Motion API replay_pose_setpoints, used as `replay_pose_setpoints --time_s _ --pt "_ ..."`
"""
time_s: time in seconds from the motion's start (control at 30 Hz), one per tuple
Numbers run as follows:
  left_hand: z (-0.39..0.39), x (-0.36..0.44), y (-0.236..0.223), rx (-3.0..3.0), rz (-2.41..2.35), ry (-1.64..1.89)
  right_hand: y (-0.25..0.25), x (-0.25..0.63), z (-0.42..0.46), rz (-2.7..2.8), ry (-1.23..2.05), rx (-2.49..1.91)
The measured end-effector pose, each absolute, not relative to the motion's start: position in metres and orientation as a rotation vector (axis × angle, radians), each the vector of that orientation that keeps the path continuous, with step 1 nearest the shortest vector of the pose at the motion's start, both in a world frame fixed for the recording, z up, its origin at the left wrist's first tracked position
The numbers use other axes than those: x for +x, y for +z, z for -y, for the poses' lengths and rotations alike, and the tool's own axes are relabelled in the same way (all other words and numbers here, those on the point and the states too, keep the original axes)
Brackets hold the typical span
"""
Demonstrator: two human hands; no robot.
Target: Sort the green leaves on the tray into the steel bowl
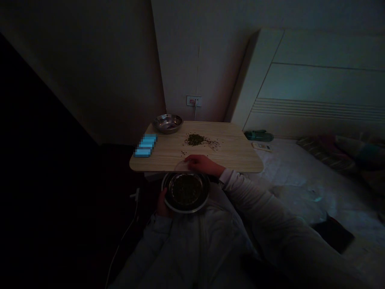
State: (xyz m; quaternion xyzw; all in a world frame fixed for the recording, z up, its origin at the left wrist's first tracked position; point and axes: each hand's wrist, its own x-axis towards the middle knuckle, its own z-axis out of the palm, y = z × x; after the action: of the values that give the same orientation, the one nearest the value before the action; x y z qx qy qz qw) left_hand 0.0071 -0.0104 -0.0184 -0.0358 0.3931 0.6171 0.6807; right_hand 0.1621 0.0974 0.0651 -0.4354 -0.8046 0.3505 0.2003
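My left hand (164, 204) grips the left side of a round metal bowl (207, 194), which sits on my lap below the front edge of the small wooden table (240, 160). Small dark green beans (185, 190) fill the bowl's middle. Above the bowl, at the table's edge, my right hand (203, 164) is closed, with a pale, thin, flat piece (182, 165) at its fingertips. What that piece is, the dim light hides. A pile of green beans (195, 139) lies on the tabletop, with dark reddish beans (213, 142) scattered to its right.
A second metal bowl (167, 123) stands at the table's back left, and a lit, blurred phone (146, 145) lies in front of it. To the right is a bed (285, 172) with a remote control (261, 147) and a green bottle (259, 135). A white cable (123, 237) runs at lower left.
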Motion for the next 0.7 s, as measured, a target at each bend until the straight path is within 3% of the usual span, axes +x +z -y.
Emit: replay_pose_setpoints --time_s 0.17,0.5,0.7 --pt "0.012 0.008 -0.011 -0.116 -0.926 1.357 0.058 0.187 -0.105 1.998 1.197 -1.103" --pt "0.009 0.008 -0.013 -0.086 -0.960 1.323 0.030 0.263 -0.130 1.478 0.670 -1.521" --pt "0.010 0.010 -0.009 -0.051 -1.001 1.277 0.021 0.253 -0.130 1.458 0.602 -1.555"
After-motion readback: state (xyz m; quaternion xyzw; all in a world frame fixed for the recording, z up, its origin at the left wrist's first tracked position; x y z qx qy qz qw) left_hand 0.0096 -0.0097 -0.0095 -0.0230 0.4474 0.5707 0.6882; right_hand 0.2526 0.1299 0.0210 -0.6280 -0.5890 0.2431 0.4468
